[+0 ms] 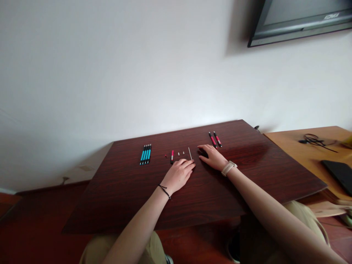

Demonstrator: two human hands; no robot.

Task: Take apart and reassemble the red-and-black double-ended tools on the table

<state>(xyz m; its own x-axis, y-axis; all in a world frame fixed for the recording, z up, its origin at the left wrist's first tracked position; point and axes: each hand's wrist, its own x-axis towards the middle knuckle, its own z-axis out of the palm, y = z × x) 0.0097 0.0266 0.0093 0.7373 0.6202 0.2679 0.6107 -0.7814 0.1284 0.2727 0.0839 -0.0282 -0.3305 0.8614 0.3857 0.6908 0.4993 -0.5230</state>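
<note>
Head view: left hand's [178, 174] fingers bent at near end of white refill [189, 153] on desk [214, 201]; couldn't tell if pinching. Right hand's [213, 157] fingers spread from thumb. Refill placing seemed underway; next move called for light fingertip control.

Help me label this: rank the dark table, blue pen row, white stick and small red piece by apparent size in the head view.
Largest to smallest:
Dark table
Blue pen row
White stick
Small red piece
</note>
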